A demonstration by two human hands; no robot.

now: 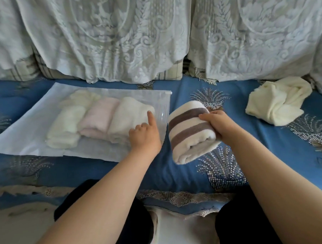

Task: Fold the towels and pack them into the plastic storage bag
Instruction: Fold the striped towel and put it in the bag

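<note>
**Striped towel held at the mouth of the bag**

Head view: the plastic storage bag [34,133] lies flat on the blue patterned cover [178,169], and everything else is placed from it. Inside it sit three folded towels side by side: a cream towel [66,125] farthest from the opening, a pink towel [99,118] in the middle, and a white towel [128,118] nearest the opening. The bag's open end, with its zip slider [168,93] at the far corner, faces right.

The left hand [144,136] rests at that opening, its index finger straight and laid against the white towel while the other fingers are curled; whether they pinch the plastic edge cannot be told. Just right of the opening, the right hand [219,125] grips a rolled brown-and-white striped towel [189,131] from above, fingers wrapped over its top. The roll is close beside the bag's mouth, outside it.

Well to the right of the bag, a crumpled cream towel [277,103] lies unfolded on the cover. Behind the bag, cushions draped in white lace [113,40] stand along the back. Nearer the person than the bag, dark-clad knees [105,210] show at the cover's lace-trimmed edge.
</note>
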